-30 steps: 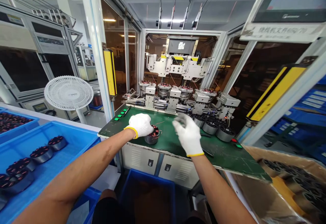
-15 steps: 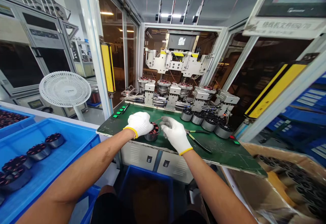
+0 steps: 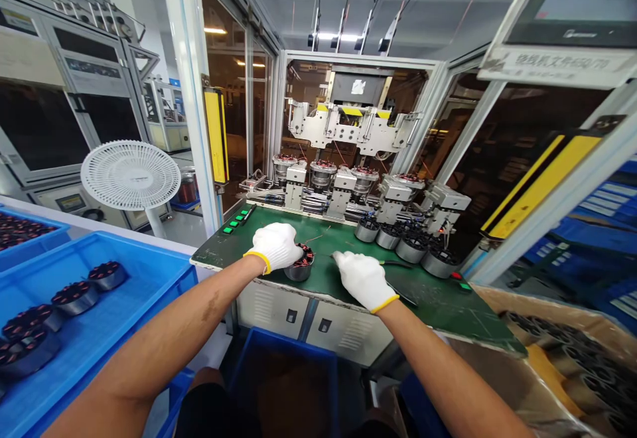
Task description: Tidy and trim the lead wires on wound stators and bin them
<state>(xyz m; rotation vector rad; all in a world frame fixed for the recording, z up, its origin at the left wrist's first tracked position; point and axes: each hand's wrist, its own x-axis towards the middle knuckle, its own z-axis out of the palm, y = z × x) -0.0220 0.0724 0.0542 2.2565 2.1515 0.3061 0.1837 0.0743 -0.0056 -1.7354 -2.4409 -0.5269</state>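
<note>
My left hand (image 3: 276, 247), in a white knit glove with a yellow cuff, is closed on the near-left rim of a wound motor stator (image 3: 299, 267). The stator stands upright on the green bench top (image 3: 318, 285), red-brown windings showing inside its grey ring. To its right, my gloved right hand (image 3: 362, 280) hovers low over the bench, thumb and fingers drawn together. Whatever is between its fingertips is too small to make out. Partly hidden behind that hand lie hand pliers (image 3: 398, 264), handles pointing right. Thin wire (image 3: 318, 233) lies beyond the stator.
Several stators (image 3: 412, 249) line the bench's right side, before a winding machine (image 3: 343, 189) holding more. A blue bin (image 3: 144, 292) with wound stators is at left, near a white fan (image 3: 130, 176). A carton (image 3: 497, 292) of cores stands at right.
My right hand has moved right and toward me, away from the stator to beside the pliers. My left hand stays on the stator. The view has shifted slightly.
</note>
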